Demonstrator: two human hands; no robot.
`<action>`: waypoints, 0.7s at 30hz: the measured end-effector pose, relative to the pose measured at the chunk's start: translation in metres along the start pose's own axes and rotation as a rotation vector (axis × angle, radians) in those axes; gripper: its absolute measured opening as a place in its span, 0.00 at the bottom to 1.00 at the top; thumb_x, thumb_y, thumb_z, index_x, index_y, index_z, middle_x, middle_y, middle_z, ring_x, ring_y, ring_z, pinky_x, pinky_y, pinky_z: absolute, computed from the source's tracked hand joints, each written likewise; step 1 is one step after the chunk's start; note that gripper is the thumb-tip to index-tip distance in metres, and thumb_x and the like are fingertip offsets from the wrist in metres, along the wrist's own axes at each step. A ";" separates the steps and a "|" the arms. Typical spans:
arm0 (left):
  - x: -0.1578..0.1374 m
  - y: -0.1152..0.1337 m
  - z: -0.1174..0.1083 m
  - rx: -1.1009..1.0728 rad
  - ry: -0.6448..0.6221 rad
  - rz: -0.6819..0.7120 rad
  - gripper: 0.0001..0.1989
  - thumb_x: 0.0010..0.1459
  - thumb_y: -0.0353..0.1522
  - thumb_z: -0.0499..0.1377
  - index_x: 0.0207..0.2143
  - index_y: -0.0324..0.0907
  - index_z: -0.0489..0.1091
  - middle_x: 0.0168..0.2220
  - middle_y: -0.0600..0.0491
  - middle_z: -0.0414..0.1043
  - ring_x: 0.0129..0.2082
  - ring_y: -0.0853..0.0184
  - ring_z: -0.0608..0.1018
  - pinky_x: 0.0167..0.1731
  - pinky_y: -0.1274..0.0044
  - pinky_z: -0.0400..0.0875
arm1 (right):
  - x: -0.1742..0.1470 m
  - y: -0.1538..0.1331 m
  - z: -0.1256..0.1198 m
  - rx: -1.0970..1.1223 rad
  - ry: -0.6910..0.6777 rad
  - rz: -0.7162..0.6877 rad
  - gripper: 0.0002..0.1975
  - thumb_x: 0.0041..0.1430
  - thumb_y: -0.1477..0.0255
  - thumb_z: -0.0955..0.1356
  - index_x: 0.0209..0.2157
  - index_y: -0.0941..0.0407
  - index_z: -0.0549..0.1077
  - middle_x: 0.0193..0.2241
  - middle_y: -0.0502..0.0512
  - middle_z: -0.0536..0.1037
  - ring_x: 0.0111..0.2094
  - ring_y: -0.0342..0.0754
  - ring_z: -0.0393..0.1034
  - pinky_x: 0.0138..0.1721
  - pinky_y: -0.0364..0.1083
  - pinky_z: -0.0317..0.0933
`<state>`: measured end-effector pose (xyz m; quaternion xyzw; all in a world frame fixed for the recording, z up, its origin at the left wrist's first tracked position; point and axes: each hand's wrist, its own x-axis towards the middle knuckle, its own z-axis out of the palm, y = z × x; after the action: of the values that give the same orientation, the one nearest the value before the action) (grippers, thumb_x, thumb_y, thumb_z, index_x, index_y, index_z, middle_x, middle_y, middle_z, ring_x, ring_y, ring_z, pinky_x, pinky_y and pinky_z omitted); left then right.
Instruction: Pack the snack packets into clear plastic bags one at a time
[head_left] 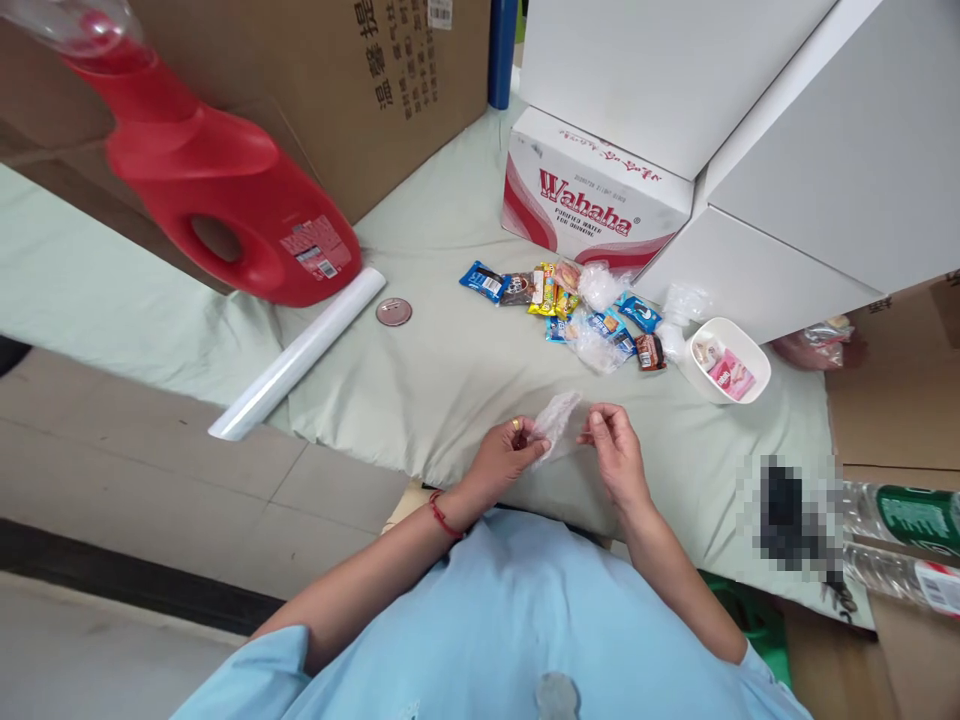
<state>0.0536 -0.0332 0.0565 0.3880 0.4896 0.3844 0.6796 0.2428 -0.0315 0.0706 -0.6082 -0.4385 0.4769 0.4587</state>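
My left hand [514, 450] pinches a crumpled clear plastic bag [556, 420] between thumb and fingers, just above the front of the cloth-covered surface. Close to the bag's right side is my right hand [616, 450], its fingers bent and drawn together. Whatever lies between those fingertips is too small and see-through to make out. Beyond both hands lies a loose row of small wrapped snacks [516, 289], mixed with crumpled clear plastic [600, 350]. A white plastic bowl [761, 375] stands to their right, holding a pink packet [729, 376] and another wrapped piece.
On the left are a red detergent bottle [247, 200], a white roll [300, 355] and a round metal badge [394, 312]. A Wahaba carton [592, 195] and white boxes [795, 150] stand behind. Plastic bottles [919, 515] lie at the right edge, beside a blurred-out patch.
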 end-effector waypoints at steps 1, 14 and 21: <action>0.000 0.001 0.000 0.038 0.038 0.024 0.19 0.49 0.47 0.70 0.30 0.43 0.70 0.25 0.59 0.66 0.27 0.70 0.65 0.30 0.76 0.60 | -0.001 -0.002 0.002 -0.032 -0.053 -0.008 0.21 0.60 0.47 0.73 0.41 0.50 0.76 0.36 0.52 0.77 0.37 0.49 0.72 0.37 0.46 0.71; 0.010 -0.001 -0.049 -0.092 0.321 0.046 0.18 0.47 0.44 0.71 0.34 0.42 0.76 0.29 0.56 0.75 0.29 0.69 0.72 0.34 0.76 0.67 | 0.007 -0.011 -0.007 0.212 -0.250 0.261 0.17 0.46 0.56 0.81 0.28 0.53 0.79 0.34 0.53 0.81 0.33 0.47 0.73 0.36 0.46 0.71; 0.004 0.009 -0.066 -0.017 0.346 0.066 0.18 0.52 0.47 0.68 0.37 0.42 0.75 0.31 0.54 0.75 0.30 0.68 0.74 0.34 0.75 0.67 | 0.000 -0.007 -0.015 0.397 -0.150 0.394 0.11 0.42 0.63 0.76 0.29 0.51 0.76 0.34 0.56 0.84 0.33 0.55 0.79 0.27 0.50 0.73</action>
<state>-0.0102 -0.0159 0.0490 0.3260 0.5831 0.4719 0.5754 0.2571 -0.0327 0.0795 -0.5430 -0.2425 0.6769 0.4337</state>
